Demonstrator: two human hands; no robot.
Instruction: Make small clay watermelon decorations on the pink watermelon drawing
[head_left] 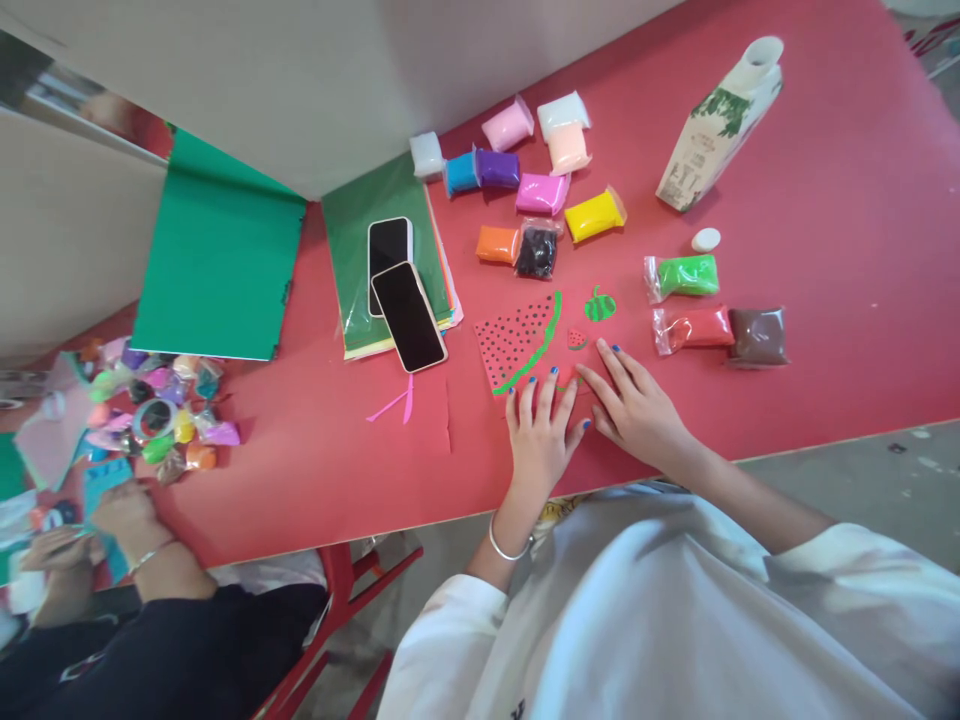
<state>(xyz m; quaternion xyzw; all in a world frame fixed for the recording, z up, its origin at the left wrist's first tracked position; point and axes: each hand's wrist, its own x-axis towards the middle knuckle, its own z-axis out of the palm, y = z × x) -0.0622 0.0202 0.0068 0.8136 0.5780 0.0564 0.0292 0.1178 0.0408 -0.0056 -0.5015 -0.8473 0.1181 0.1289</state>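
My left hand (pixel 541 430) lies with its fingers stretched out near the lower edge of a large watermelon slice (pixel 521 345), which has a green rind and black dots. My right hand (pixel 637 405) rests to its right, fingers extended and their tips close to the left hand's. Between the fingertips a small red and green piece (pixel 568 385) shows in part; the hands hide the rest. Just above sit a tiny watermelon slice (pixel 577 339) and a small striped green watermelon (pixel 600 305). Neither hand appears to grip anything.
Clay packets, such as a yellow one (pixel 595 216), black one (pixel 537 250) and red one (pixel 694 329), lie around. A carton (pixel 720 125) stands at back right. Two phones (pixel 409 318) rest by a green folder (pixel 352 260). At left, another person's hands (pixel 127 510) work near more packets.
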